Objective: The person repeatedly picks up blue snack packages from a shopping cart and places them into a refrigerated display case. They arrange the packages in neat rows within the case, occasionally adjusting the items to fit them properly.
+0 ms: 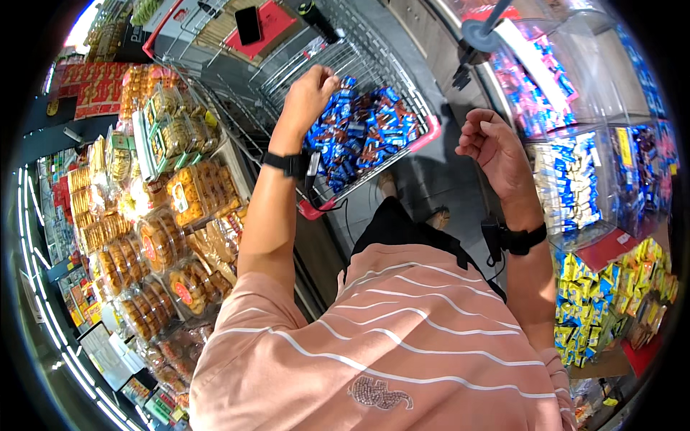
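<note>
My left hand (312, 97) is over the wire shopping cart (380, 178), at the edge of a heap of small blue-and-brown wrapped snacks (361, 134). Its fingers are curled, and their tips are partly hidden, so whether anything is held cannot be told. To the right of the cart, my right hand (498, 153) hangs in the air with loosely bent fingers and no item visible in it. Nearest to it are clear plastic bins, one with white-and-blue wrapped sweets (571, 180). Black straps with small devices circle both wrists.
A black phone (248, 26) lies on a red-topped carton (264, 37) at the cart's far end, beside a dark bottle (318, 21). Clear packs of cookies (202, 194) are stacked on the left. Yellow wrapped snacks (582, 307) sit low on the right. A grey pole fitting (480, 35) stands above.
</note>
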Demonstrator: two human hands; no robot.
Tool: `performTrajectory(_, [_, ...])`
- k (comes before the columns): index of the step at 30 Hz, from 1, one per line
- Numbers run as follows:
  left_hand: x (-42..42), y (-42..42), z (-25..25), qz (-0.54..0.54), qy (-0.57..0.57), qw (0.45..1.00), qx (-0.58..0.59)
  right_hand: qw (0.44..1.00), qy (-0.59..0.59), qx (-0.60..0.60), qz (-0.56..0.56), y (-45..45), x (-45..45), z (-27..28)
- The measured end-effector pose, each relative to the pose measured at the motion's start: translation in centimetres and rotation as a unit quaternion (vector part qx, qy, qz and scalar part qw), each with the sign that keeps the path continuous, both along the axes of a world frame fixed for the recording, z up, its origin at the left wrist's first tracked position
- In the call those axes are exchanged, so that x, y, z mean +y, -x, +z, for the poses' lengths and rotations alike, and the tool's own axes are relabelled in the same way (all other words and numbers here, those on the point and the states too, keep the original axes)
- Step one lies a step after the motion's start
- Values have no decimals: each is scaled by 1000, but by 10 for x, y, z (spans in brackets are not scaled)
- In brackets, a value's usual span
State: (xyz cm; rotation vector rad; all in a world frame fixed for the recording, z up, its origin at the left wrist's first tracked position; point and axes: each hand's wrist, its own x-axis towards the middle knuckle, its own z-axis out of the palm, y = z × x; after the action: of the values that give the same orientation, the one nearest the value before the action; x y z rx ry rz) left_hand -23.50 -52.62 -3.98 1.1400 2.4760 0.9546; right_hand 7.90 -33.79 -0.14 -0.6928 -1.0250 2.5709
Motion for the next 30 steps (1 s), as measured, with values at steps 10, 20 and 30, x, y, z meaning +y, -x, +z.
performTrajectory(10, [-5,122,-162,-46,223,973,-32,996,37,-56,66,86,-37,-89])
performTrajectory(20, [-110,102,-298,65,444,886,-114,992,11,-111,66,136,-51,-131])
performTrajectory(30, [-124,53,-306,196,402,873,-194,980,6,-184,80,154,-61,-155])
